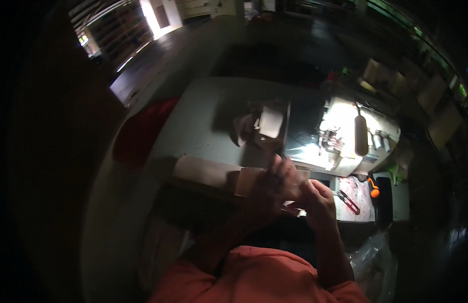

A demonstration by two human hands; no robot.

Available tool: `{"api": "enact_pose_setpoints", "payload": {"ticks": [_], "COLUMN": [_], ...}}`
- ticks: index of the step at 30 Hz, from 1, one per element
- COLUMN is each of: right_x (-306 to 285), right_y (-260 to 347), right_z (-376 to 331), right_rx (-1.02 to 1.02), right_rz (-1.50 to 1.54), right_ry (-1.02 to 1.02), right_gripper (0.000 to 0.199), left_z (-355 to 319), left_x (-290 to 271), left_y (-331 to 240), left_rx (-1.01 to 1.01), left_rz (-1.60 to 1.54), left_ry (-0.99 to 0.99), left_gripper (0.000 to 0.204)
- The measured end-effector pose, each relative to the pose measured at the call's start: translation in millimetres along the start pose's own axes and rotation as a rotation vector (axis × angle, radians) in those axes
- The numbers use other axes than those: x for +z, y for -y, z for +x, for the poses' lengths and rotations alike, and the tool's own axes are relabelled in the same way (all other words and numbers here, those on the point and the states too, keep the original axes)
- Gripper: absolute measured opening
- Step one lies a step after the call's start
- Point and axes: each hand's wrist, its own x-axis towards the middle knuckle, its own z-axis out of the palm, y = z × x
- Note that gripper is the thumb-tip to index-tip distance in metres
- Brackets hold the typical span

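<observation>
My left hand [276, 183] is dark and smeared by motion, its fingers bent in front of me. My right hand [319, 200] is close beside it, with thumb and fingers closed on something I cannot make out. Sticking out left of my left hand is a flat beige piece [245, 182] with straight edges. Whether either hand holds that piece is hidden. Past my hands, a dark machine head with a pale block-like top [270, 122] stands on the table [193, 111].
A rolled pale sheet [206, 170] lies left of my hands. At right are a lamp-lit work surface with a dark oblong handle [361, 135], red-handled thread snips [349, 202], an orange object [375, 193] and a clear plastic bag [373, 265]. Red cloth [143, 131] lies at left.
</observation>
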Motion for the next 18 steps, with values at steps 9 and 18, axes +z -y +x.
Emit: {"api": "enact_pose_setpoints", "payload": {"ticks": [9, 18], "right_x": [-34, -34], "right_y": [-3, 4], "right_z": [-9, -14], "right_rx": [-0.149, -0.166], "right_rz": [-0.164, -0.276], "right_ry": [0.199, 0.172], "right_gripper": [0.019, 0.031], "left_z": [24, 47], "left_x": [20, 7], "left_y": [13, 2], "left_rx": [-0.308, -0.507], "left_rz": [-0.911, -0.817], "left_ry": [0.309, 0.25], "left_gripper": [0.057, 0.02]}}
